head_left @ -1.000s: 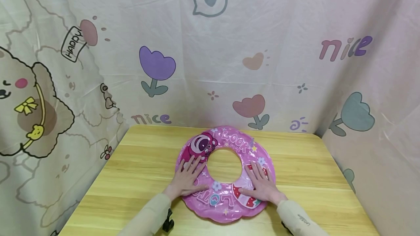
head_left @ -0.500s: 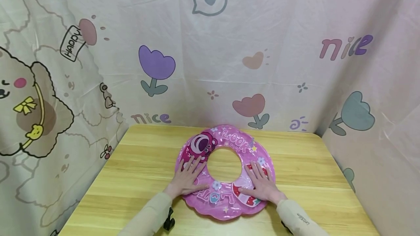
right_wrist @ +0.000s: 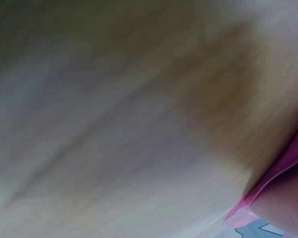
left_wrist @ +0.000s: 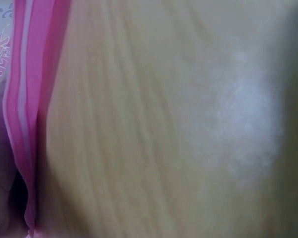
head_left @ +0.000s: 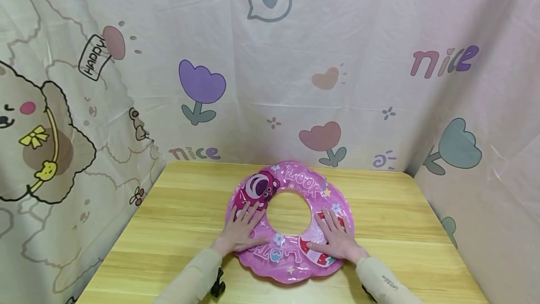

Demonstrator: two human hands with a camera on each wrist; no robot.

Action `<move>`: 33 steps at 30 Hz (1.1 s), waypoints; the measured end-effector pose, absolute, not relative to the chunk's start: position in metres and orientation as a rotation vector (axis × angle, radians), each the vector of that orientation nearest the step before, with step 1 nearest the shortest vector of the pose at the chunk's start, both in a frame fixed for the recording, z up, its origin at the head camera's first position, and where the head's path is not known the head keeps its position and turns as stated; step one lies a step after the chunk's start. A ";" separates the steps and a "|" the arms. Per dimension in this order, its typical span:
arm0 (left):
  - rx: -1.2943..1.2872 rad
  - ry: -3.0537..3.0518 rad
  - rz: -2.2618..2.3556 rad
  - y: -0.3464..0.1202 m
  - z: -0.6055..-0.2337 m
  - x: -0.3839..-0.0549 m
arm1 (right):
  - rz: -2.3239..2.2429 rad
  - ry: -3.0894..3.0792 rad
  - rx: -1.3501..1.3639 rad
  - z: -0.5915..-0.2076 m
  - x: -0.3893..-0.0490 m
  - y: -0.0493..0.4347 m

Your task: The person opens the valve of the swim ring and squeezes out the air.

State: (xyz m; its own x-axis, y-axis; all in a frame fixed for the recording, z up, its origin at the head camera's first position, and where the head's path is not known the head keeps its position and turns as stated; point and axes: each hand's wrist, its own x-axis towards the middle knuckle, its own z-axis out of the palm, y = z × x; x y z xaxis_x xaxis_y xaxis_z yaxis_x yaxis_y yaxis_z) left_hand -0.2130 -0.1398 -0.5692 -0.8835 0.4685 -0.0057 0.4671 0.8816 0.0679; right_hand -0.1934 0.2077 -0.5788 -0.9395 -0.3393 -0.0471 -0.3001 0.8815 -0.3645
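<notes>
A pink inflatable swim ring [head_left: 291,271] printed with a bear, strawberries and lettering lies flat on the wooden table. My left hand [head_left: 241,232] rests on the ring's left side, fingers spread and straight over the bear print. On the opposite side my right hand [head_left: 337,239] lies palm down across the strawberry print, its fingers also straight. In the left wrist view the pink edge of the swim ring [left_wrist: 35,64] runs down beside the hand. The right wrist view is blurred, with the swim ring's edge [right_wrist: 283,161] at the lower right.
The light wooden table [head_left: 177,210] extends around the ring on every side. A printed fabric curtain [head_left: 270,69] hangs behind the table and along both sides. Under the left sleeve [head_left: 194,271] a small black wrist mount [head_left: 218,285] shows.
</notes>
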 end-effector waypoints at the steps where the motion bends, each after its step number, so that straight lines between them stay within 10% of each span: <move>1: 0.754 3.027 0.102 -0.140 -0.569 -0.213 | -0.541 2.936 -0.498 -0.578 -0.193 0.207; 33: 0.766 3.038 0.130 -0.140 -0.571 -0.213 | -0.461 2.904 -0.460 -0.568 -0.191 0.204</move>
State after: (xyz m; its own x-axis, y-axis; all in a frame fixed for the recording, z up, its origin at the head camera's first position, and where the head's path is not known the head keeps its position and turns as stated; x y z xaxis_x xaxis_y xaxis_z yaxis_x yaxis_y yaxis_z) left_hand -0.2129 -0.1400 -0.5710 -0.8806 0.4736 0.0141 0.4731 0.8772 0.0817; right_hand -0.1908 0.2044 -0.5684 -0.9389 -0.3251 -0.1131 -0.2741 0.9048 -0.3258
